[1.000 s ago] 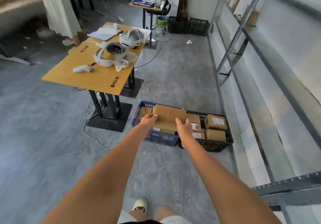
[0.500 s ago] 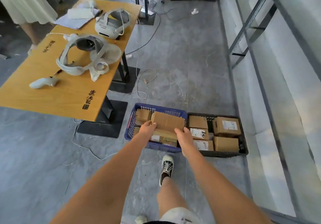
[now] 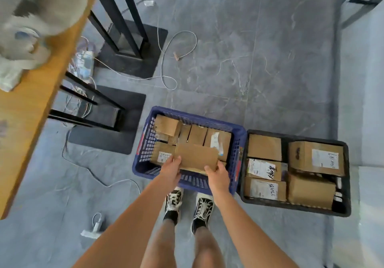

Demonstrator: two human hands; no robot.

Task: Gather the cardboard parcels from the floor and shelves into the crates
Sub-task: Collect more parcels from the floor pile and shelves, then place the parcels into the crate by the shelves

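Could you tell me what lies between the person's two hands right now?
In the head view, a flat cardboard parcel spans the gap, held by the left hand and right hand above the blue crate.

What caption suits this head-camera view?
Both hands, left hand and right hand, lower a flat brown cardboard parcel into the blue plastic crate.

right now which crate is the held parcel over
The blue crate, left of the black crate. Both hands, left hand and right hand, hold the flat parcel above it.
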